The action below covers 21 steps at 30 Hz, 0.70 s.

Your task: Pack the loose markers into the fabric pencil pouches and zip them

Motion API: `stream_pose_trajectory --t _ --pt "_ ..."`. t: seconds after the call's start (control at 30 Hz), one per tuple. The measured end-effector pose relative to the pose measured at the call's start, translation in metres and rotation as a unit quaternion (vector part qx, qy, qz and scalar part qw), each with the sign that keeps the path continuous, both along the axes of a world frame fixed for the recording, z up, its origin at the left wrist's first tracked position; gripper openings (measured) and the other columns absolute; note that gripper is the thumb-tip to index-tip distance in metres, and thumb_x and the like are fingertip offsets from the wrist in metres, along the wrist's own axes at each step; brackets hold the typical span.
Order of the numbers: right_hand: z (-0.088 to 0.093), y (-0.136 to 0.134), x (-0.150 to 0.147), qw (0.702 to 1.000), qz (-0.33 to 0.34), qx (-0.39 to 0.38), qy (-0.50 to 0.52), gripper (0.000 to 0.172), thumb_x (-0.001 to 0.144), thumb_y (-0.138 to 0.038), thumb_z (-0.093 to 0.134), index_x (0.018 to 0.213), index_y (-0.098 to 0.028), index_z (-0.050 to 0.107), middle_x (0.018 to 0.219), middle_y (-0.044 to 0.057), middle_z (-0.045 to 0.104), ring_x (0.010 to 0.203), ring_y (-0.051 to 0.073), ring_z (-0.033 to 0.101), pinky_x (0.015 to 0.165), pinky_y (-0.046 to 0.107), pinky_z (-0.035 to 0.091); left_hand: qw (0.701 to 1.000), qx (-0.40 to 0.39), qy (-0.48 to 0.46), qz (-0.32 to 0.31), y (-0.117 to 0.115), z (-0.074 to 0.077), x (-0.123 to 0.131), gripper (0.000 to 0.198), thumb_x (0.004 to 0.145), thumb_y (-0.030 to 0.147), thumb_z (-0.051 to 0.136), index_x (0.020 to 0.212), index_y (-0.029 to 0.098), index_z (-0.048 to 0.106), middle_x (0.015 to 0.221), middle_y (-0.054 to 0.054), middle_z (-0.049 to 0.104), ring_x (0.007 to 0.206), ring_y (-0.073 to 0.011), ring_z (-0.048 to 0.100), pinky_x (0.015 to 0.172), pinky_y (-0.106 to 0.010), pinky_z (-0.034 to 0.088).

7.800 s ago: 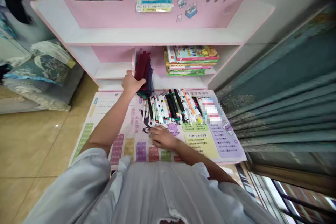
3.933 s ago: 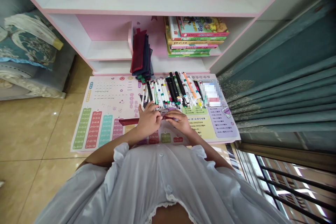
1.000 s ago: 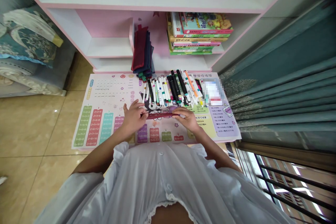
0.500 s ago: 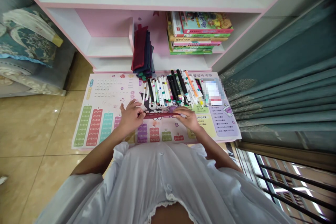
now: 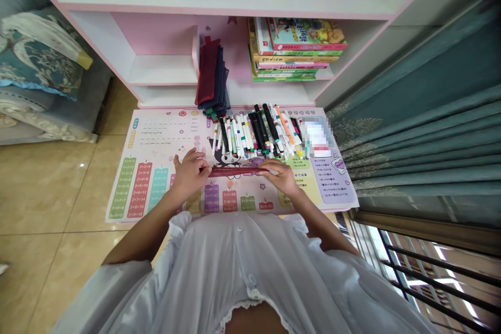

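A flat dark red pouch (image 5: 235, 171) lies edge-on between my hands, just above a colourful printed mat (image 5: 156, 141) on the floor. My left hand (image 5: 190, 169) pinches its left end and my right hand (image 5: 279, 176) pinches its right end. Beyond the pouch, several marker pens (image 5: 258, 133) lie in a row on the mat. More dark red and navy pouches (image 5: 213, 83) stand upright on the low shelf behind.
A pink and white shelf unit (image 5: 164, 70) stands ahead, with stacked picture books (image 5: 295, 49) on its lower right shelf. Teal curtains (image 5: 422, 130) hang at the right and folded bedding (image 5: 43, 70) lies at the left. Tan floor tiles (image 5: 50, 193) surround the mat.
My left hand left the pouches on the shelf and brought one red pouch down to the mat. Over the last second it has slid left along the pouch, away from my right hand.
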State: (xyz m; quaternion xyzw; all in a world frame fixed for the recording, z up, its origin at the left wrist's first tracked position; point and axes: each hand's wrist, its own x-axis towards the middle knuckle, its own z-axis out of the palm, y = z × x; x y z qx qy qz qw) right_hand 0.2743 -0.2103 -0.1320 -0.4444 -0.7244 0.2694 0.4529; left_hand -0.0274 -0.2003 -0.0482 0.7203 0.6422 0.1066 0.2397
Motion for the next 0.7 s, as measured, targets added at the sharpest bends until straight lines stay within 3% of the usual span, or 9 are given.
stream_pose_trajectory --t 0.7 --pt "0.004 -0.003 0.005 1.000 -0.001 0.004 -0.014 0.013 0.082 -0.037 0.072 0.088 -0.025 0.076 0.087 0.006 0.076 0.085 0.021 0.071 0.077 0.037 0.060 0.999 0.008 0.005 0.032 -0.003 -0.003 -0.020 0.017 0.081 0.027 0.054 0.067 0.022 0.063 0.130 -0.005 0.062 0.139 -0.0321 0.038 0.110 -0.074 0.013"
